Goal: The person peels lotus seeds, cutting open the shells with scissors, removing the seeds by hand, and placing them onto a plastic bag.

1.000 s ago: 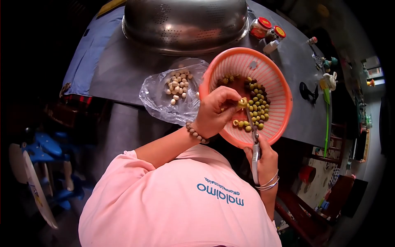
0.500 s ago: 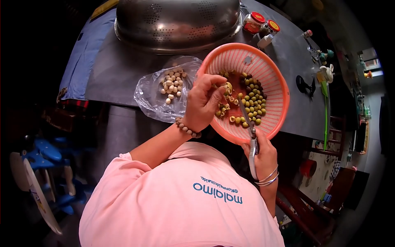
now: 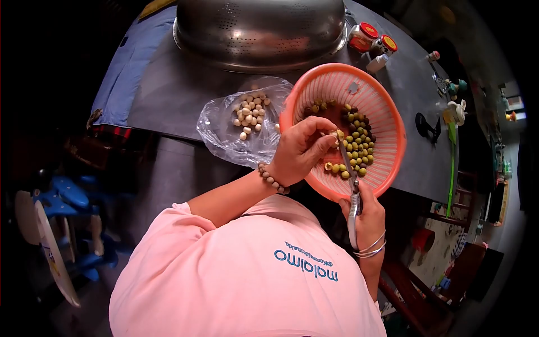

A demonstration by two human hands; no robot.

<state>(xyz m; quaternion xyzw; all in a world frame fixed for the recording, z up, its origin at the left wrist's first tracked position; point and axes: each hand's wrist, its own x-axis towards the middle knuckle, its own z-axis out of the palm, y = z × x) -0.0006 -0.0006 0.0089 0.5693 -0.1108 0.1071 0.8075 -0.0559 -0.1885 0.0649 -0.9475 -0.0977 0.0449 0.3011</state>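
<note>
Over the pink basket (image 3: 387, 123), my left hand (image 3: 301, 150) pinches a small yellow-green nut (image 3: 339, 136) between thumb and fingers. My right hand (image 3: 368, 216) is wrapped round the handle of metal pruning shears (image 3: 355, 205) at the basket's near rim. The blades point up and touch or nearly touch the held nut. Green and brown nuts (image 3: 359, 149) lie in the basket, some partly behind my left hand. To the left, a clear plastic bag (image 3: 216, 126) holds pale peeled nuts (image 3: 251, 112).
A large perforated metal bowl (image 3: 258, 36) stands upside down at the back. Red-lidded jars (image 3: 362, 38) and a white bottle (image 3: 377, 63) are at its right. A black stand (image 3: 428, 128) is right of the basket. Blue cloth (image 3: 135, 62) covers the left table end.
My left hand has moved from the basket's left part back to the shears' tips, with a nut in its fingers. The whole view has shifted slightly.
</note>
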